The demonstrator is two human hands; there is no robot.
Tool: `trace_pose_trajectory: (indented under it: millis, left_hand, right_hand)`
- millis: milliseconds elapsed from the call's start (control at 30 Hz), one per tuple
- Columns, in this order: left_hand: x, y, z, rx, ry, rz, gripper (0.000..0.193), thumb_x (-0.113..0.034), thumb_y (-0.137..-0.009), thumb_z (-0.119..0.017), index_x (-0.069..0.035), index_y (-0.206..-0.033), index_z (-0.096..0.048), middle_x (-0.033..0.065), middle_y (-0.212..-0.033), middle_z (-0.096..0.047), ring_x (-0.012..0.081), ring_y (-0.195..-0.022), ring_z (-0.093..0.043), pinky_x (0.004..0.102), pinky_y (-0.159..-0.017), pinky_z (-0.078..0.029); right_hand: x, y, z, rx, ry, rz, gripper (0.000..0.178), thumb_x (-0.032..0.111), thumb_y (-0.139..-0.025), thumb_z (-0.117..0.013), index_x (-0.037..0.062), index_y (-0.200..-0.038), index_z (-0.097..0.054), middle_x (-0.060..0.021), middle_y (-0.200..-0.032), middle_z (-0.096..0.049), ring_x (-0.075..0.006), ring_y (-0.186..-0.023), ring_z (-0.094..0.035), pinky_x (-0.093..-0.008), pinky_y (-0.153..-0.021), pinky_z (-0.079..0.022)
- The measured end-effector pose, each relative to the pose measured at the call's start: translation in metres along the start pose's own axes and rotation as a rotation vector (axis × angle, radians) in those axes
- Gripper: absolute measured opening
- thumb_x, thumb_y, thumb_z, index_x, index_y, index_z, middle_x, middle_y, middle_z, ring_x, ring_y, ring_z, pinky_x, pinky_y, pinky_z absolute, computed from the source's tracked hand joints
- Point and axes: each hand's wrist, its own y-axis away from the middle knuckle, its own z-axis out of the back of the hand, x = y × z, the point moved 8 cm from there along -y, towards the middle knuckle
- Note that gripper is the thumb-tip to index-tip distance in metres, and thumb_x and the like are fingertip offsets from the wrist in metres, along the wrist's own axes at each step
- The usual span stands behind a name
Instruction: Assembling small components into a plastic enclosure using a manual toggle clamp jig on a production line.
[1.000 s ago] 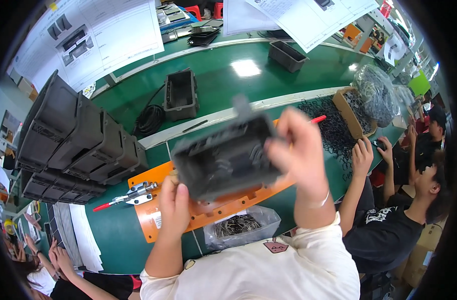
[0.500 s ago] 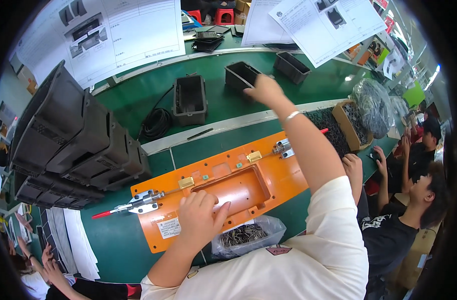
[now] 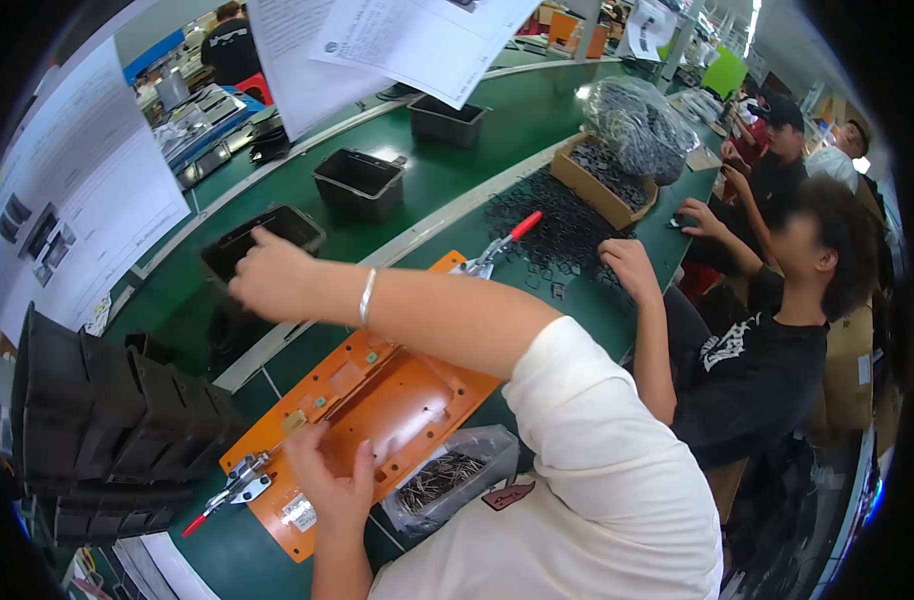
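My right hand (image 3: 277,280) reaches across the bench to the leftmost open black plastic box (image 3: 299,224). Its fingers curl at the near rim and hide part of the wall. My left hand (image 3: 329,480) hovers by the near edge of an orange fixture (image 3: 407,395), thumb and fingers apart, holding nothing. The fixture has a rectangular recess, and a red-handled toggle clamp (image 3: 242,482) sits at its left end. Another red-handled clamp (image 3: 492,250) is at its far end, partly behind my right forearm.
More black boxes stand on the bench: a middle one (image 3: 359,183) and a far one (image 3: 445,122). Stacked black housings (image 3: 107,410) rise at left. A plastic-lined bin of metal pins (image 3: 442,485) sits nearby. Small black clips (image 3: 547,220) lie beside a cardboard box (image 3: 597,190). Co-workers sit at right.
My right hand has moved left from the middle black box to the leftmost one. My left hand has come off the fixture's recess edge and spread. The whole view has turned right.
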Motion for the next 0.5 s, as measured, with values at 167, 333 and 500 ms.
trace_pose_trajectory:
  millis: [167, 333, 500]
  left_hand:
    - [-0.032, 0.002, 0.028, -0.292, -0.215, -0.247, 0.086, -0.033, -0.069, -0.08, -0.006, -0.132, -0.028, 0.0196, -0.132, -0.03, 0.0342, -0.124, -0.036, 0.0409, -0.097, -0.037]
    - [-0.048, 0.012, 0.031, -0.347, -0.199, -0.452, 0.05, -0.033, -0.09, -0.057, -0.007, -0.128, -0.036, 0.0271, -0.14, -0.034, 0.0433, -0.13, -0.037, 0.0514, -0.105, -0.032]
    - [-0.051, 0.009, 0.028, -0.245, -0.076, -0.462, 0.05, -0.043, -0.087, -0.06, -0.008, -0.12, -0.046, 0.0258, -0.135, -0.04, 0.0474, -0.13, -0.035, 0.0576, -0.106, -0.028]
  right_hand:
    - [0.097, 0.076, 0.114, -0.12, -0.12, 0.065, 0.02, 0.023, -0.071, -0.064, 0.0052, -0.081, -0.062, -0.0069, -0.078, -0.055, -0.0207, -0.072, -0.055, -0.0321, -0.059, -0.039]
    - [0.152, 0.13, 0.119, 0.019, -0.148, 0.131, 0.031, 0.028, -0.074, -0.063, 0.0, -0.089, -0.061, -0.0068, -0.077, -0.054, -0.0207, -0.07, -0.049, -0.0315, -0.059, -0.035]
    - [0.146, 0.142, 0.107, -0.001, -0.384, 0.065, 0.031, 0.024, -0.068, -0.069, 0.0007, -0.087, -0.059, -0.0082, -0.08, -0.058, -0.0226, -0.074, -0.055, -0.033, -0.065, -0.041]
